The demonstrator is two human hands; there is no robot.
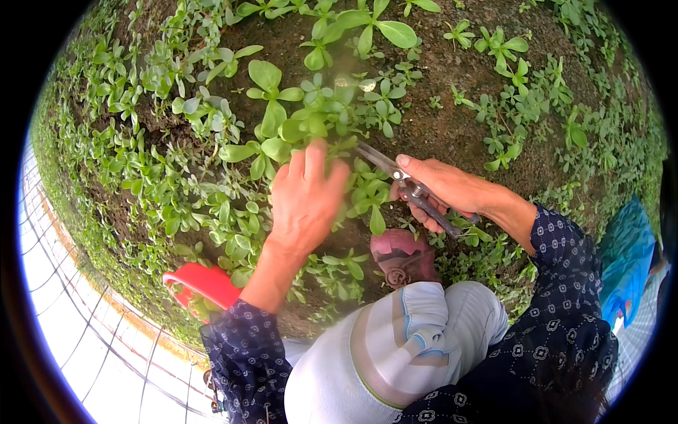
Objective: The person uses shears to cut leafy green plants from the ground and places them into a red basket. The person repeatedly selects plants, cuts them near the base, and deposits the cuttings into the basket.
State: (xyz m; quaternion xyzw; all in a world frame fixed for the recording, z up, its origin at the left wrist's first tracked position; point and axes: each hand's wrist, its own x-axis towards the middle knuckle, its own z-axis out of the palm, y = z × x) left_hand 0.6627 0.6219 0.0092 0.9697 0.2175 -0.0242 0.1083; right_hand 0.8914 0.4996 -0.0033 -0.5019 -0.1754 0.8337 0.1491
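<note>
My left hand reaches into a cluster of broad-leaved green plants; it is blurred and its fingertips are partly hidden among leaves, so I cannot tell whether it grips a stem. To its right, my right hand holds a pair of pruning shears around the handles. The blades point up and left towards the leaves beside my left hand. Below the shears, the toe of a worn pink shoe rests on the soil. A red plastic container with cut leaves in it lies left of my left forearm.
Low leafy plants cover much of the brown soil. Blue plastic sheeting or a bag hangs at the far right. A pale paved surface with dark grid lines borders the bed at the lower left.
</note>
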